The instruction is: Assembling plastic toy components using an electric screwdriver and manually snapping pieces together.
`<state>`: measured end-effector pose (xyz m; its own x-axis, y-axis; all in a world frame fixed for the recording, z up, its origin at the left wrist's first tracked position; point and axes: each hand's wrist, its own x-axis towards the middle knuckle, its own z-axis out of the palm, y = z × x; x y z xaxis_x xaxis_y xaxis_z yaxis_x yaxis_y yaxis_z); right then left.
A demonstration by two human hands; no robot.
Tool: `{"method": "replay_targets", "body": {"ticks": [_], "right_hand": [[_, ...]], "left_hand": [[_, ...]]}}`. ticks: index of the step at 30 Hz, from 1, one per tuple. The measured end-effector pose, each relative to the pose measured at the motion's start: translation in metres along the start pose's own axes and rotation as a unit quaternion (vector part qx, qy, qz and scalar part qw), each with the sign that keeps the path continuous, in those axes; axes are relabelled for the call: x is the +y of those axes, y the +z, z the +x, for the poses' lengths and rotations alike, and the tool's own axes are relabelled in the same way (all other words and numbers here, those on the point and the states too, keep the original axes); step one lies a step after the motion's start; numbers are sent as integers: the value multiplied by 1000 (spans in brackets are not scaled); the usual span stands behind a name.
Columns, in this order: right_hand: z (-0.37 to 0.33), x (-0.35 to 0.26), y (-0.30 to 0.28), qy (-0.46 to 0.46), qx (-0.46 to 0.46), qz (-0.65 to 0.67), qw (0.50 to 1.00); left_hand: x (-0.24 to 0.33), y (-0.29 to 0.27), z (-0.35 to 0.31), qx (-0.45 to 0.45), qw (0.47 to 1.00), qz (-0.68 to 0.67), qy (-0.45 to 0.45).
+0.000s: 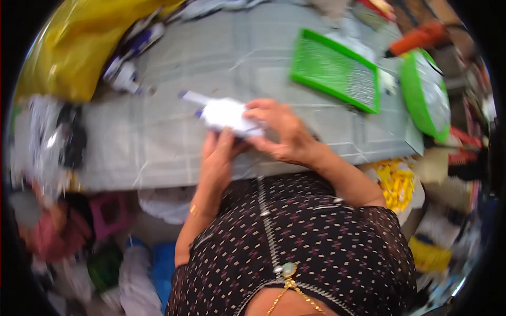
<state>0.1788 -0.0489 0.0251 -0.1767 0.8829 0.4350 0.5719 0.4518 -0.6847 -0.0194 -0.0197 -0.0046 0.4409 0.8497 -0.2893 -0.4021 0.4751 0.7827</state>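
Note:
Between my two hands, just above the table (174, 137), is a white thing with purple tips (226, 115); blur hides its exact kind. A narrow white arm ending in purple sticks out from it toward the upper left. My left hand (217, 152) grips it from the near side, fingers pressed against its lower edge. On its right end, my right hand (279, 130) closes with thumb and fingers curled round it. Similar white and purple pieces (124, 76) lie along the far left of the table, beside a yellow plastic bag (63, 58).
A green-rimmed tray (335, 94) lies at the right, near a green basket (443, 126) and an orange-handled tool (421, 38). Clear plastic packaging (45, 137) covers the left edge. Yellow pieces (395, 181) fill a container below the right edge. Another person's reddish sleeve (60, 231) shows lower left.

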Motion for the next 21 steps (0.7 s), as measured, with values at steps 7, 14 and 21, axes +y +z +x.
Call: {"method": "replay_targets", "body": {"ticks": [7, 14, 21], "right_hand": [[-24, 24, -29, -37, -94, 50, 994], [-64, 12, -99, -26, 190, -78, 978], [-155, 158, -244, 281, 473, -271, 790]], "left_hand": [[52, 30, -25, -29, 652, 647, 394], [24, 23, 11, -135, 584, 720, 348], [19, 34, 9, -124, 574, 725, 359]]}}
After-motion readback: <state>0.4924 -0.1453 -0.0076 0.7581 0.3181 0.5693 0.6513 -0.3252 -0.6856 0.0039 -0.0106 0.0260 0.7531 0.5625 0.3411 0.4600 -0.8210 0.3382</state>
